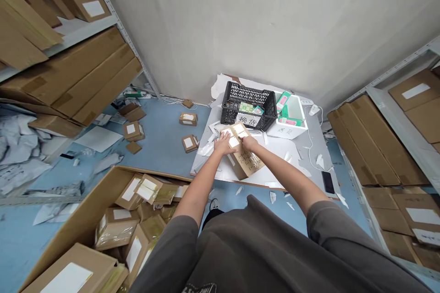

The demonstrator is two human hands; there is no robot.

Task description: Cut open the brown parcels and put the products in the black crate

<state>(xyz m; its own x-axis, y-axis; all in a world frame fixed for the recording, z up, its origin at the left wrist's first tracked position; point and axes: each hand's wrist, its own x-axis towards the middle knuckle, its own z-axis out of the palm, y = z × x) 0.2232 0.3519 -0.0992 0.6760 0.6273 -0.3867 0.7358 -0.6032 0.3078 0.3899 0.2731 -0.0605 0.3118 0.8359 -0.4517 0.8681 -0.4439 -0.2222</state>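
Observation:
A brown cardboard box (243, 160) with white labels on top and handwriting on its near side stands at the front of the white table. My left hand (223, 143) lies on the left part of its top, fingers stretched out over the labels. Closed, my right hand (249, 143) is at the taped middle of the box top; something small and dark shows at its fingers, too small to name. Just behind the box is a black plastic crate (250, 120) with a handwritten sign and some green packets inside.
Beside the crate, a white bin (290, 132) holds green and pink packages. A phone (327, 182) lies at the table's right corner. Small boxes (188, 119) lie on the blue floor. A large carton (103, 178) full of parcels stands front left; shelves with boxes flank both sides.

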